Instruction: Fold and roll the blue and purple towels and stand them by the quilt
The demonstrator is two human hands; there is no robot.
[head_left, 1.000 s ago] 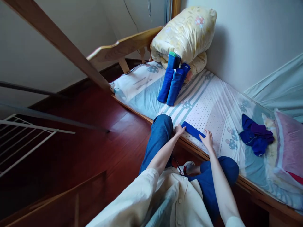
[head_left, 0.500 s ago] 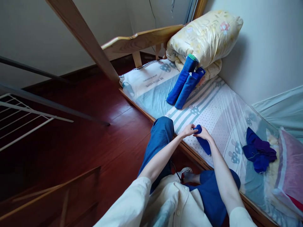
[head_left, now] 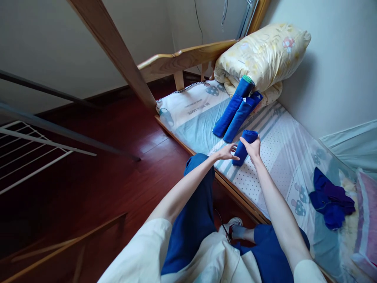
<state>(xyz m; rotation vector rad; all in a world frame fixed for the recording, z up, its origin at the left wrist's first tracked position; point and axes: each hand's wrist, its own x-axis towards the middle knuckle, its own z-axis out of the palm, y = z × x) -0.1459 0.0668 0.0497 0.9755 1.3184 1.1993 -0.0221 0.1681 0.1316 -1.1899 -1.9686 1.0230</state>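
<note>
Rolled blue cloth (head_left: 241, 154) tilts over the bed (head_left: 273, 159), between the hands: the right hand (head_left: 253, 149) grips its upper end; the left hand (head_left: 226, 152), partly open, curves beside its lower left.

Left hand (head_left: 228, 152) spread open, right hand (head_left: 253, 148) gripping

Two hands (head_left: 226, 151) (head_left: 253, 148), one held roll (head_left: 241, 153), one quilt (head_left: 262, 57), one pillow (head_left: 368, 220)

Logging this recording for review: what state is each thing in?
Blue roll: rolled up, gripped by the right hand
Left hand: open, beside that roll
Other blue rolls: rolled up, piled together
Quilt: bundled up
Dark cloths: crumpled in a heap
Bedsheet: spread out, wrinkled
</note>
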